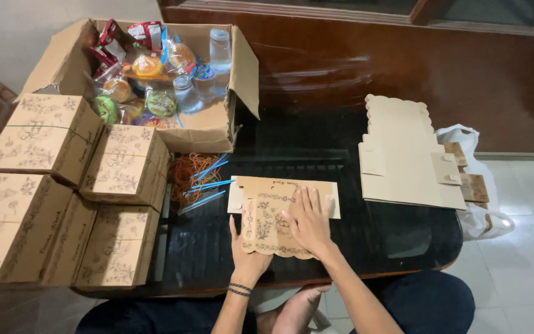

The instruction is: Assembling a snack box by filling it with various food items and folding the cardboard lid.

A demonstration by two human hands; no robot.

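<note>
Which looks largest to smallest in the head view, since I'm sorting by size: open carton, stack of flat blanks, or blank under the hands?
1. Open carton.
2. Stack of flat blanks.
3. Blank under the hands, partly covered, so unsure.

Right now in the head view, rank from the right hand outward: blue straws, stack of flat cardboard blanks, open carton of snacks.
From the right hand:
1. Blue straws, just to its left.
2. Stack of flat cardboard blanks, to its right.
3. Open carton of snacks, far back left.
</note>
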